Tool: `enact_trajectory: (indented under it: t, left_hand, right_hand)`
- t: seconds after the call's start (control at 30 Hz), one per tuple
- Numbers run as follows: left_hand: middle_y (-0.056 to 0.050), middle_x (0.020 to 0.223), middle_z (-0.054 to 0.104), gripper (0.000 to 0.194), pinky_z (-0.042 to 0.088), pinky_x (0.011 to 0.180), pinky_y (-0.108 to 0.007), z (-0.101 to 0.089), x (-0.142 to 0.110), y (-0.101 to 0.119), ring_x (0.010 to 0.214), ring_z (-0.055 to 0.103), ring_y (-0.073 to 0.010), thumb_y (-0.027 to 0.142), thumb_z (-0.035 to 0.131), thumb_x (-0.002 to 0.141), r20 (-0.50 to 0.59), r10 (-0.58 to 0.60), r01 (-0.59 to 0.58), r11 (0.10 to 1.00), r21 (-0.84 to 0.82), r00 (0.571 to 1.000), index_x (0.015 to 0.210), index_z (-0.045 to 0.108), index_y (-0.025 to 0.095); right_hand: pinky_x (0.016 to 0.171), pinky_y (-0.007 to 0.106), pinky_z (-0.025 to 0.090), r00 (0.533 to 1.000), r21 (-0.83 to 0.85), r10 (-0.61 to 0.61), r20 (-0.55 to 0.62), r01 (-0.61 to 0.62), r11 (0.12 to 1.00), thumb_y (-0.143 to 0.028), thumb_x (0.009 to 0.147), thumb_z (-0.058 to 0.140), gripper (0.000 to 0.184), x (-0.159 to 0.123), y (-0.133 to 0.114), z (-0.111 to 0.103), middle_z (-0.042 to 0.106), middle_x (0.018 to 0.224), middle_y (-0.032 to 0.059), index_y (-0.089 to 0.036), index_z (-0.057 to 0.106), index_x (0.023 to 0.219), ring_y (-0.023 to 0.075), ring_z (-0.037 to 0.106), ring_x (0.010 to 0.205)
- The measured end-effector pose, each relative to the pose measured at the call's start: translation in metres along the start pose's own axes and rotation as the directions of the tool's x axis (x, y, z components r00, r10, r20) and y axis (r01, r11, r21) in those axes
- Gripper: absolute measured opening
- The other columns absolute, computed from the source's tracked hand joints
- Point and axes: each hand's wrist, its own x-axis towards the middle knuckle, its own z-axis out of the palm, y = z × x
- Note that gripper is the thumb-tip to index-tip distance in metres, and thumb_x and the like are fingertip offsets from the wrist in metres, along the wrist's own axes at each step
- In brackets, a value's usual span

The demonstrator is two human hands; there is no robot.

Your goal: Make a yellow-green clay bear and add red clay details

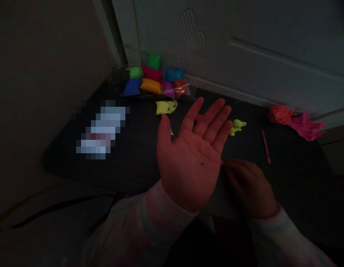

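The room is dim. A dark, finely grained desk (pixel 133 148) with a rounded left corner stands with its far edge along a pale panel (pixel 244 74) that carries a raised, ribbed heart (pixel 188 37); a plain brownish wall (pixel 49 55) rises at the left.

Over the desk's middle, the left hand (pixel 191 159) is spread wide, palm up, with a tiny dark speck (pixel 202 163) on the palm. Beside it, nearer the front edge, the right hand (pixel 251 187) is palm down, its fingers drawn together. A thin pink bit (pixel 222 162) shows at its fingertips; whether they grip it, I cannot tell.

A clear bag of colored packets (pixel 151 86) lies along the far edge, left of center, with a torn yellow packet (pixel 165 107) in front. Right of the left hand's fingers is a small yellow bear (pixel 237 127), then a pink stick (pixel 266 147). Crumpled orange and pink sheets (pixel 307 125) lie toward the far right corner. A pixelated pale patch (pixel 103 129) covers something at the left.
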Motion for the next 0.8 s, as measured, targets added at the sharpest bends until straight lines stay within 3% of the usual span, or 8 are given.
enact_trajectory:
  t: [0.13,0.2,0.3,0.47,0.57,0.7,0.8]
  left_hand:
    - [0.005,0.123,0.046,0.052,0.044,0.08,-0.032,0.004,-0.003,0.0,0.12,0.032,-0.0235,0.046,0.002,0.084,0.015,-0.006,0.006,1.0,-0.012,1.0,0.128,0.024,0.031]
    - [0.005,0.122,0.047,0.054,0.044,0.08,-0.032,0.007,-0.005,0.0,0.12,0.033,-0.023,0.048,-0.001,0.083,0.034,-0.006,0.007,0.999,-0.042,0.999,0.128,0.024,0.031]
    - [0.006,0.122,0.048,0.055,0.044,0.081,-0.032,0.012,-0.008,0.0,0.119,0.034,-0.0222,0.05,-0.002,0.082,0.076,-0.006,0.012,0.997,-0.08,0.997,0.128,0.023,0.031]
    - [0.007,0.122,0.047,0.047,0.043,0.084,-0.032,0.014,-0.012,0.001,0.119,0.035,-0.0209,0.046,0.005,0.085,0.097,-0.024,0.031,0.997,-0.076,0.995,0.127,0.021,0.033]
    - [0.007,0.12,0.049,0.052,0.042,0.087,-0.032,0.014,-0.013,0.003,0.118,0.037,-0.0182,0.039,-0.007,0.085,0.1,0.016,0.0,0.988,-0.157,0.995,0.127,0.023,0.031]
    - [0.007,0.119,0.051,0.06,0.04,0.088,-0.032,0.014,-0.015,0.005,0.117,0.037,-0.0167,0.034,-0.015,0.083,0.071,-0.023,0.031,0.994,-0.104,0.997,0.126,0.025,0.029]
    - [0.008,0.116,0.053,0.068,0.039,0.09,-0.033,0.014,-0.016,0.004,0.116,0.04,-0.0155,0.04,-0.02,0.08,0.097,0.052,-0.022,0.958,-0.286,0.994,0.122,0.032,0.028]
  right_hand:
    - [0.07,0.034,0.047,0.989,0.164,0.121,-0.088,-0.106,0.981,-0.023,0.075,0.051,0.014,0.003,-0.026,-0.032,0.057,0.091,0.0042,-0.021,0.057,0.087,0.0182,0.055,0.084]
    - [0.064,0.029,0.048,0.989,0.286,0.135,-0.065,-0.111,0.952,-0.02,0.074,0.051,0.015,0.006,-0.046,-0.051,0.057,0.09,0.0018,-0.024,0.056,0.088,0.0159,0.056,0.08]
    - [0.061,0.028,0.049,0.987,0.404,0.097,-0.128,-0.037,0.914,-0.018,0.074,0.051,0.016,0.013,-0.07,-0.067,0.059,0.083,0.001,-0.026,0.056,0.086,0.0161,0.057,0.078]
    - [0.057,0.025,0.05,0.995,0.358,0.089,-0.035,-0.071,0.931,-0.022,0.073,0.052,0.014,0.026,-0.084,-0.064,0.062,0.083,0.0012,-0.025,0.059,0.085,0.0147,0.059,0.074]
    - [0.057,0.023,0.05,0.994,0.357,0.111,0.001,-0.104,0.928,-0.023,0.074,0.052,0.012,0.03,-0.084,-0.063,0.063,0.083,0.0002,-0.025,0.059,0.083,0.0133,0.06,0.071]
    - [0.058,0.022,0.051,0.994,0.358,0.109,0.03,-0.113,0.927,-0.023,0.074,0.052,0.013,0.031,-0.084,-0.066,0.063,0.084,-0.001,-0.026,0.059,0.084,0.0123,0.06,0.071]
    - [0.058,0.022,0.051,0.994,0.358,0.098,0.038,-0.105,0.928,-0.023,0.074,0.051,0.012,0.031,-0.084,-0.065,0.063,0.083,-0.0004,-0.025,0.06,0.082,0.0126,0.06,0.071]
